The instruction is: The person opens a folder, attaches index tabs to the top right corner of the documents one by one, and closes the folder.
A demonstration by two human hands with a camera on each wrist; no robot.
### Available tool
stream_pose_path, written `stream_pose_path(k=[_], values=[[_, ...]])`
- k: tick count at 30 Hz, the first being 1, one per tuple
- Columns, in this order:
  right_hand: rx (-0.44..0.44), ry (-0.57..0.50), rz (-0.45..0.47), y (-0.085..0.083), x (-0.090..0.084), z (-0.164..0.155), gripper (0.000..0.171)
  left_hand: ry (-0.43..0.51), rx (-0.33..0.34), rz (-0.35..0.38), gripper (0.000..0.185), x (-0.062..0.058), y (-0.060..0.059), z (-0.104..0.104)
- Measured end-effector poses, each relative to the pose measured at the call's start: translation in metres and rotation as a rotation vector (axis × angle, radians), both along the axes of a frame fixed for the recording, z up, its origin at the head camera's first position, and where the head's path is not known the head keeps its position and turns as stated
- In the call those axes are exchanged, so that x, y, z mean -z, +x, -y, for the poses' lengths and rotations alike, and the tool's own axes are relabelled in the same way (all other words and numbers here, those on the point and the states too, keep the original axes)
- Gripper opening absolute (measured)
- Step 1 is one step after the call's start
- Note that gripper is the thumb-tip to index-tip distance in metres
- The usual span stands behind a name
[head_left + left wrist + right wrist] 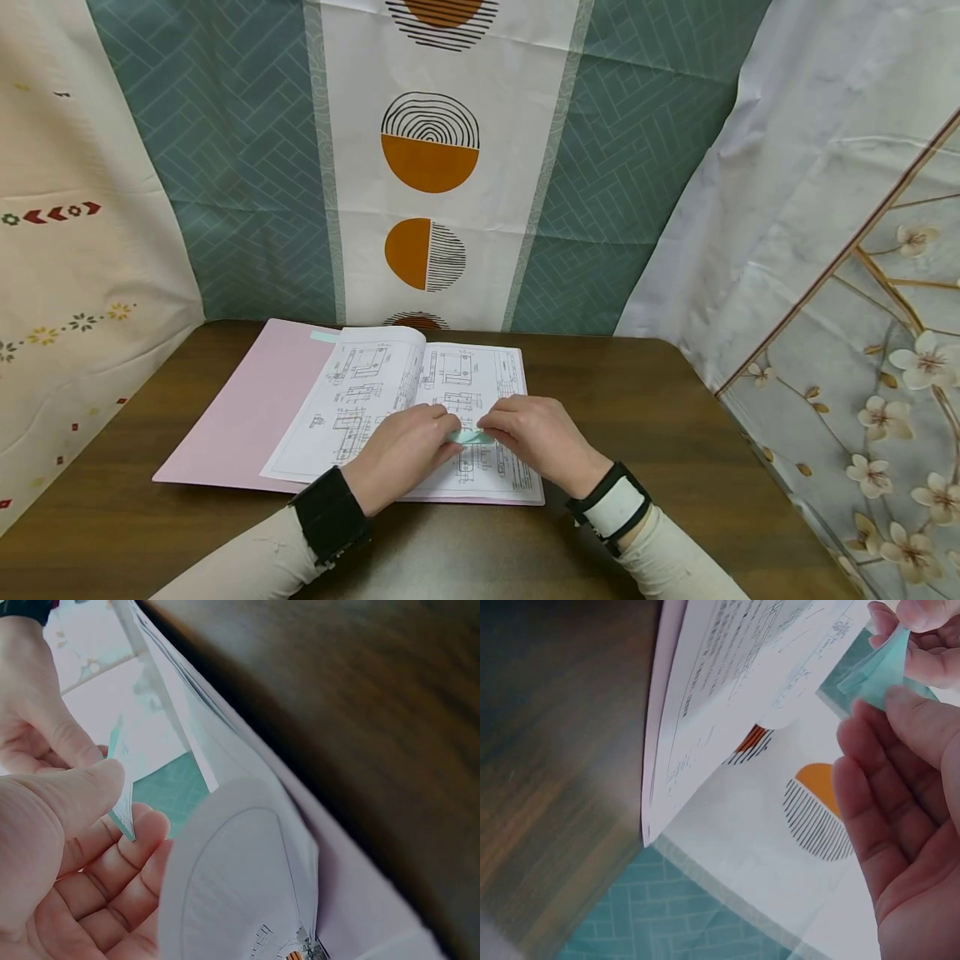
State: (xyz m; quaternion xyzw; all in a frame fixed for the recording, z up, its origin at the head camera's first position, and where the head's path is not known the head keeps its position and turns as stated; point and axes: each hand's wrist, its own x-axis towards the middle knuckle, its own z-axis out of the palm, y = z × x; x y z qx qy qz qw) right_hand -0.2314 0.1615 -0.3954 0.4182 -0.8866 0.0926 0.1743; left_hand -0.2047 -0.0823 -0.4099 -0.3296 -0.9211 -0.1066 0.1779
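Head view shows us both hands meeting over the open booklet of drawings (408,400), the left hand (401,450) and right hand (540,442) each pinching one small mint-green slip (471,436) between thumb and fingertips, held just above the right-hand page. We judge the work to be midway: the slip is in hand and not yet laid or stuck on a page, while a second mint-green tab (324,337) sits at the far left beyond the left hand. We count one booklet, one pink folder (240,408) under it, two green slips and one desk (675,417).
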Motion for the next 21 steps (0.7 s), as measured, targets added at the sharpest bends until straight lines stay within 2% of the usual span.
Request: stream_pose_path(k=[9,21], values=[[-0.055,-0.013,-0.015,-0.0008,0.0017,-0.0005,0.029,0.013,0.005,0.013,0.021,-0.0001,0.0015,-0.0009],[-0.070,-0.033,-0.092,-0.0024,0.0056,0.0002,0.028,0.012,0.033,-0.028,0.024,0.0016,0.0029,-0.0010]])
